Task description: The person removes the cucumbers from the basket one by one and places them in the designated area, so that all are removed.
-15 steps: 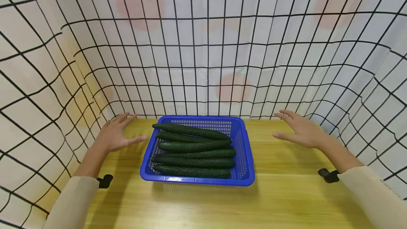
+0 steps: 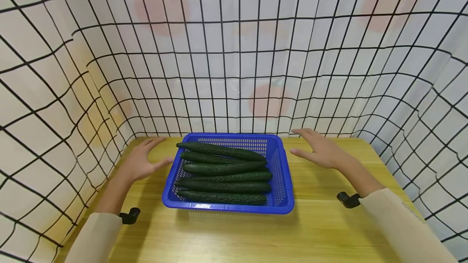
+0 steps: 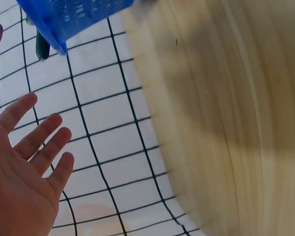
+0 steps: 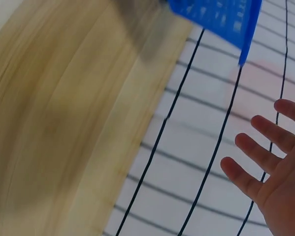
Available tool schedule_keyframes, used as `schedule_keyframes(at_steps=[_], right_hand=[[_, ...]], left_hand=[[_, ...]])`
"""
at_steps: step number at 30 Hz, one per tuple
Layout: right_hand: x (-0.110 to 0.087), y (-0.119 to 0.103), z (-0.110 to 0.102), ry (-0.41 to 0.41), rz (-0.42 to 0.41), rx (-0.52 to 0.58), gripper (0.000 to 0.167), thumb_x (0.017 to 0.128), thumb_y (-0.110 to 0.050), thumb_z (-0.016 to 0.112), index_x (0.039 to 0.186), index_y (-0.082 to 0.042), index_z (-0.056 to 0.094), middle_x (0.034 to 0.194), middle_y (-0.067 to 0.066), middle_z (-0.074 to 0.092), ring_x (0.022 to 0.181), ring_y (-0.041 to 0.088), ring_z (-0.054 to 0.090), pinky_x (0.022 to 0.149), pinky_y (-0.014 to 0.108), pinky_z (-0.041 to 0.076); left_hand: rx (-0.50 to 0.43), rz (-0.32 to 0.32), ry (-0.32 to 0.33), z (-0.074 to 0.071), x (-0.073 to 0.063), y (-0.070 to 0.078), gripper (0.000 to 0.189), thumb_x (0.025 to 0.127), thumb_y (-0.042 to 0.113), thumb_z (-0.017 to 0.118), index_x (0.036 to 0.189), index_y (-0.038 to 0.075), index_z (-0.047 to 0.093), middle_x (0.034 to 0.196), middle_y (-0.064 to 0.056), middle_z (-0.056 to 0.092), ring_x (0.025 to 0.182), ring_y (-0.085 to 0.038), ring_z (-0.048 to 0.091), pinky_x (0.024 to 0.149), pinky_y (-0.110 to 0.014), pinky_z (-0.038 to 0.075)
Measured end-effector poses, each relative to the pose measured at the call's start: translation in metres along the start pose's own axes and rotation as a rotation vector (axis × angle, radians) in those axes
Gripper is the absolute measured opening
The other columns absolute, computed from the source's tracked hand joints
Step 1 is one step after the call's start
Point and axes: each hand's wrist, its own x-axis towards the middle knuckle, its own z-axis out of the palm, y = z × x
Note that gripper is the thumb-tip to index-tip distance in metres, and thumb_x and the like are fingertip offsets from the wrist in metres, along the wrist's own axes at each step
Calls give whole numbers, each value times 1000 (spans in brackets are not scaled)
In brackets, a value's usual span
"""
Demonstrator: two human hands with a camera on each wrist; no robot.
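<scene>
A blue plastic basket (image 2: 287,173) with perforated sides sits on the wooden table, holding several dark green cucumbers (image 2: 223,169) laid side by side. One cucumber's tip (image 3: 42,46) pokes past the rim in the left wrist view. My left hand (image 2: 140,162) hovers left of the basket, fingers spread and thumb pointing at its side. Opposite it, my right hand (image 2: 321,150) is held off the basket's right side with its fingers spread. Both palms face inward and hold nothing; the left thumb is nearest the rim.
Behind the table (image 2: 234,238) and along both sides stands a black wire grid (image 2: 239,78) with pale, spotted sheeting behind it. A black wrist mount shows below each wrist, at the cuffs of the beige sleeves (image 2: 398,222).
Both hands have moved inward toward the basket, the right one by more than the left. The basket and cucumbers stay where they were.
</scene>
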Motion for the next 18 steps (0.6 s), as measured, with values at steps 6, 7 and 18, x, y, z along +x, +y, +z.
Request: schedule_keyframes(at_steps=[6, 7, 18], right_hand=[[14, -23, 10, 0, -26, 60, 80, 99, -64, 53, 161, -17, 35, 162, 18, 39, 145, 43, 43, 110, 69, 41], [17, -27, 10, -1, -31, 67, 80, 98, -64, 53, 160, -17, 36, 161, 17, 40, 144, 42, 44, 111, 69, 41], [44, -75, 1, -20, -109, 148, 75, 100, -58, 54, 158, -13, 40, 155, 13, 50, 140, 35, 50, 113, 61, 43]], left_hand=[[-99, 35, 25, 13, 1, 3, 80, 92, 58, 66, 159, 22, 40, 159, -21, 43, 143, -52, 40, 109, -80, 31], [-120, 46, 32, 16, 1, 3, 79, 93, 55, 66, 159, 20, 41, 156, -21, 47, 141, -50, 43, 110, -77, 34], [-372, 63, 63, 43, -2, 8, 65, 92, 31, 75, 149, 11, 51, 131, -23, 64, 112, -39, 67, 99, -58, 56]])
